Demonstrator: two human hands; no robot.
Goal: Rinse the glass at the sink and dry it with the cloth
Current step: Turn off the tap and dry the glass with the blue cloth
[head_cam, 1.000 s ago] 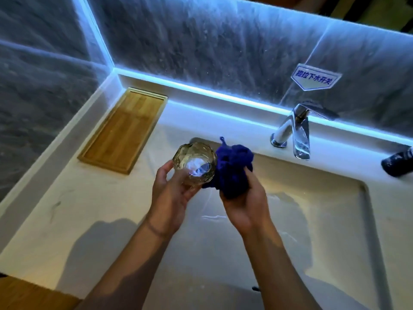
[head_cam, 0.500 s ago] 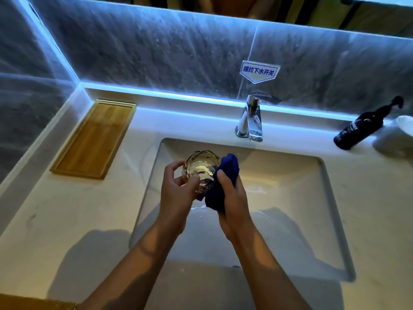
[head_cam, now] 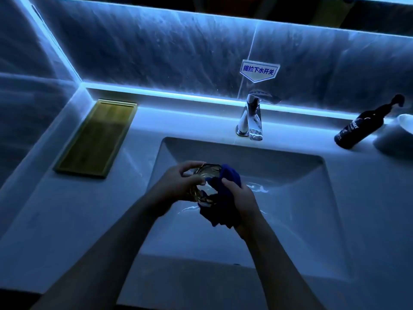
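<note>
A faceted clear glass is held tilted over the left part of the sink basin. My left hand grips it from the left, fingers around its rim and side. My right hand holds a dark blue cloth, which is bunched against the glass's right side and partly pushed into its mouth. The cloth's lower end hangs below my right palm. The chrome tap stands behind the basin, with no water running from it.
A wooden tray lies on the counter at the left. A dark pump bottle leans at the right, beside a pale dish at the frame edge. A small sign is fixed on the wall above the tap. The scene is dim and blue-lit.
The cloth has gone further around and into the glass, and both hands have turned slightly. The light has dropped to a dark blue.
</note>
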